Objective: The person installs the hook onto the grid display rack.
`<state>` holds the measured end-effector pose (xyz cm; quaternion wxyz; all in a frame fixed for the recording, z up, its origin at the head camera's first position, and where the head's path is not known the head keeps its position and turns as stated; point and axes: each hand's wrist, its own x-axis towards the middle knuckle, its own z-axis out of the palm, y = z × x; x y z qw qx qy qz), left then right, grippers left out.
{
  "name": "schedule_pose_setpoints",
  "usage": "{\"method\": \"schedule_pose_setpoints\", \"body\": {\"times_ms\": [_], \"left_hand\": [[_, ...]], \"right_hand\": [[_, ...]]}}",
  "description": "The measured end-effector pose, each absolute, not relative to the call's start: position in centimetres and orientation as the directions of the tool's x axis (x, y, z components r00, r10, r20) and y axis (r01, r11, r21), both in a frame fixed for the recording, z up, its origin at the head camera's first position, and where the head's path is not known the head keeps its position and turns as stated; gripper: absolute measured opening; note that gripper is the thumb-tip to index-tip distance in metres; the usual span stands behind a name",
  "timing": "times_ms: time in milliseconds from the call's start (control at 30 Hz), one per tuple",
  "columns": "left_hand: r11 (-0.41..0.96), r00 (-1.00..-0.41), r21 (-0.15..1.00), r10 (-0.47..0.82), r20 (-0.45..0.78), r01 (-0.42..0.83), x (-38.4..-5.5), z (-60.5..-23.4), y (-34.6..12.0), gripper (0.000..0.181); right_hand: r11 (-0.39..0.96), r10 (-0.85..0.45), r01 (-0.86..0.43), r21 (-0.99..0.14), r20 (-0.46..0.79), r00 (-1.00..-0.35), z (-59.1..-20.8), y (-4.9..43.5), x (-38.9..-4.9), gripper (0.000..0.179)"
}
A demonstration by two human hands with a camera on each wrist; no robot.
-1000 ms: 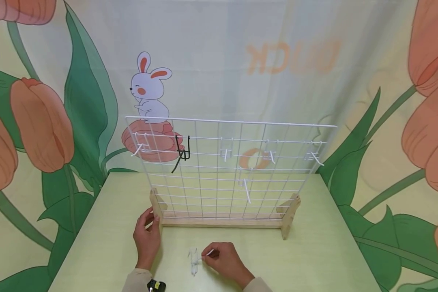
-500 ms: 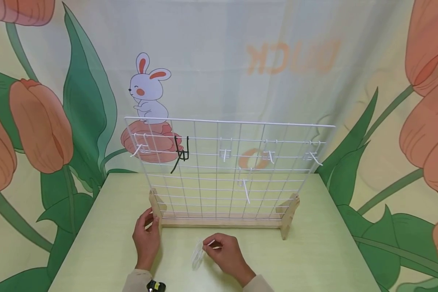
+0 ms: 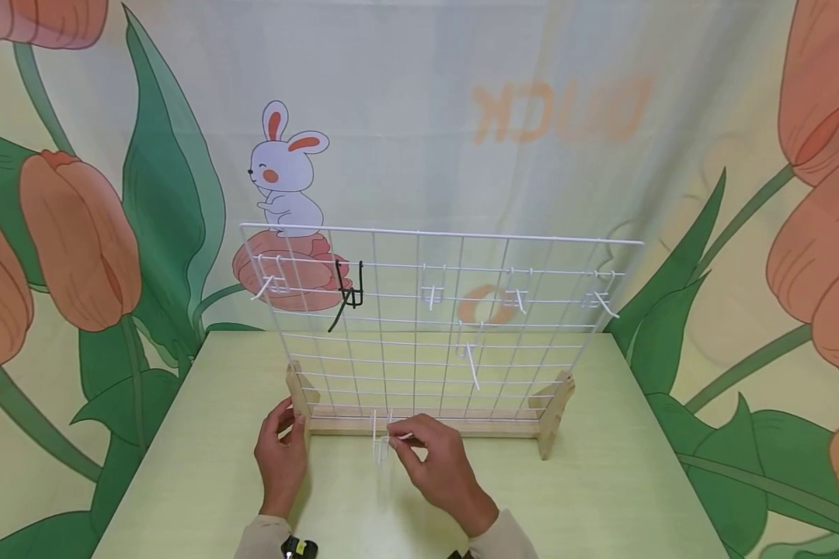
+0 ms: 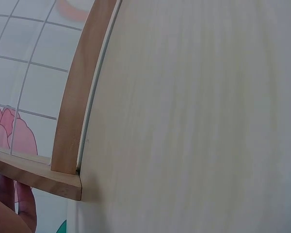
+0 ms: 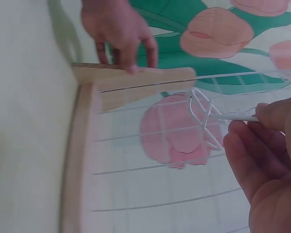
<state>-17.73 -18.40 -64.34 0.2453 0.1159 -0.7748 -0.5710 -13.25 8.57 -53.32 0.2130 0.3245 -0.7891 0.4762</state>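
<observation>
Pinched by its prong between my right thumb and fingers is a white wire hook (image 5: 206, 115). In the head view, this right hand (image 3: 435, 464) is in front of the wooden base bar, and the hook (image 3: 380, 444) stands upright left of the fingertips. My left hand (image 3: 280, 458) grips the left foot of the wooden stand (image 3: 297, 388), its fingers on one side and thumb on the other. The stand carries a white wire grid panel (image 3: 442, 232). In the right wrist view the hook appears in front of the grid; whether they touch, I cannot tell.
On the grid hang a black hook (image 3: 352, 295) and several white hooks, among them a lower one (image 3: 471, 365). The stand's right wooden foot (image 3: 552, 415) rests on the pale yellow table (image 3: 622, 481). Behind is a curtain (image 3: 391, 116) with printed tulips and a rabbit.
My right hand has lifted the white hook off the table and moved it forward toward the grid's lower edge, turning it upright. The left hand stays on the stand.
</observation>
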Motion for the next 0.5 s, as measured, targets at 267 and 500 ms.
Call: {"method": "schedule_pose_setpoints", "body": {"times_ms": [267, 500], "left_hand": [[0.321, -0.854, 0.943, -0.464, 0.234, 0.084, -17.8, -64.5, -18.4, 0.038], [0.317, -0.858, 0.945, -0.463, 0.223, 0.075, -17.9, -64.6, -18.4, 0.038]], "right_hand": [[0.407, -0.307, -0.819, -0.405, 0.784, -0.54, -48.6, 8.4, -13.8, 0.023], [0.453, -0.312, -0.845, -0.283, 0.838, -0.448, -45.1, 8.2, -14.1, 0.021]]}}
